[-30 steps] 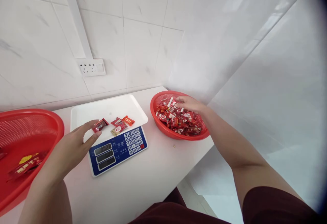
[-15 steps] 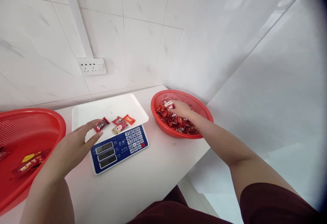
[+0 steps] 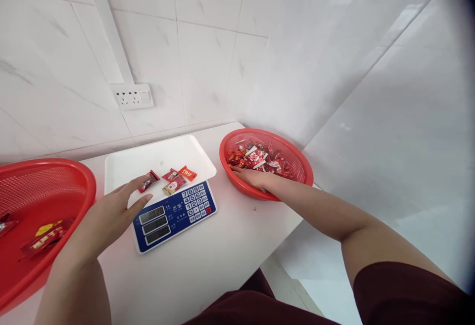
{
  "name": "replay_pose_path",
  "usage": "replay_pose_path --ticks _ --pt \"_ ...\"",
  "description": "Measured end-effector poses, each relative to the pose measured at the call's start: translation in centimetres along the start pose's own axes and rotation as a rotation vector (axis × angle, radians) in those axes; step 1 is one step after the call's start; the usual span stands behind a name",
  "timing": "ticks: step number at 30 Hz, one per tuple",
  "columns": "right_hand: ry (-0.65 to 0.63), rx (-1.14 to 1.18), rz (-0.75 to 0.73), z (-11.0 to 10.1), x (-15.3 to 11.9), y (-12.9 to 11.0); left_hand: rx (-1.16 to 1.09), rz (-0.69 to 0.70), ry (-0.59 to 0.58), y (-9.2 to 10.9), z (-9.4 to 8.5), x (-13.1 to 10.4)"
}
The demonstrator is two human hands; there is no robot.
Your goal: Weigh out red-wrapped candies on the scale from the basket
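My left hand (image 3: 115, 211) hovers at the front left of the white weighing tray (image 3: 129, 162), thumb and fingers apart. Its fingertips are at the edge of a dark red wrapped candy (image 3: 149, 181); whether they touch it I cannot tell. Three more wrapped candies lie together on the tray, among them an orange-red one (image 3: 187, 173) and a red and gold one (image 3: 174, 185). Below them is the blue keypad panel of the scale (image 3: 174, 216). My right hand (image 3: 252, 177) reaches into the near left side of a red basket (image 3: 293, 149) of wrapped candies (image 3: 260, 157); its fingertips are hidden among them.
At the left stands a larger red basket (image 3: 79, 171) with a few packets (image 3: 48, 236) inside. Tiled wall rises behind the white table (image 3: 230, 246), with a power socket (image 3: 132, 96) on it. A tiny crumb (image 3: 255, 209) lies near the right basket.
My right hand has moved toward me and left within the candy basket, and a white-edged red packet now shows on the pile. My left hand has hardly moved.
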State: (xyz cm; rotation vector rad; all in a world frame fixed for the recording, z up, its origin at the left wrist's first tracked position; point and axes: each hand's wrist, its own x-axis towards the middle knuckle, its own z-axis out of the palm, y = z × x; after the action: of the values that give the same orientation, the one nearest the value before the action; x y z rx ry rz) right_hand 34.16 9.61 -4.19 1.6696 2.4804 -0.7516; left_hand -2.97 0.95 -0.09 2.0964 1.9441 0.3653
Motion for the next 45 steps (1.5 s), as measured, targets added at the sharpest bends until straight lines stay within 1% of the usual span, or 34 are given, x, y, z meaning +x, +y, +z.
replay_pose_path --ticks 2,5,6,10,12,15,18,20,22,24,27,29,32,37,41,45 --pt "0.015 0.080 0.073 0.6 0.3 0.2 -0.006 0.005 -0.011 0.0 0.1 0.0" --pt "0.105 0.103 0.134 1.1 1.0 0.8 -0.019 0.016 -0.016 0.1 0.2 -0.1" --pt "0.136 0.093 0.132 1.3 1.2 1.0 -0.021 0.020 -0.015 0.2 0.2 -0.1" --pt "0.233 0.051 0.021 1.5 2.5 1.3 -0.016 0.020 -0.018 0.6 0.0 -0.4" --pt "0.258 0.081 0.027 1.3 3.2 1.2 -0.016 0.005 -0.032 1.0 -0.2 -0.5" --pt "0.264 0.217 0.088 0.8 4.1 1.0 -0.014 0.003 -0.048 1.4 -0.4 -0.7" --pt "0.271 0.449 0.150 0.1 4.9 0.5 -0.013 0.021 -0.046 1.6 -0.6 -0.9" --pt "0.306 0.610 0.175 -0.7 5.0 0.1 -0.011 0.024 -0.039 1.5 -0.7 -1.0" --pt "0.348 0.750 0.187 -1.9 4.8 -0.3 -0.013 0.022 -0.026 1.2 -0.7 -1.1" --pt "0.359 0.867 0.215 -3.3 4.0 -0.6 -0.019 0.018 -0.017 0.9 -0.7 -1.1" --pt "0.312 0.970 0.259 -5.0 2.2 -0.5 -0.029 0.009 -0.019 0.5 -0.7 -1.1" --pt "0.285 1.015 0.258 -5.6 1.1 0.1 -0.030 0.017 -0.015 0.4 -0.6 -1.0" --pt "0.262 1.096 0.230 -5.9 0.0 1.6 -0.020 0.018 -0.017 0.4 -0.4 -0.8" --pt "0.223 1.181 0.151 -6.0 -0.7 3.9 -0.025 0.023 -0.035 0.5 -0.2 -0.7" --pt "0.221 1.139 0.123 -6.1 -1.1 4.9 -0.034 0.014 -0.036 0.5 -0.3 -0.8" --pt "0.271 1.040 0.097 -6.0 -1.4 5.1 -0.040 0.043 -0.012 0.6 -0.2 -0.8"
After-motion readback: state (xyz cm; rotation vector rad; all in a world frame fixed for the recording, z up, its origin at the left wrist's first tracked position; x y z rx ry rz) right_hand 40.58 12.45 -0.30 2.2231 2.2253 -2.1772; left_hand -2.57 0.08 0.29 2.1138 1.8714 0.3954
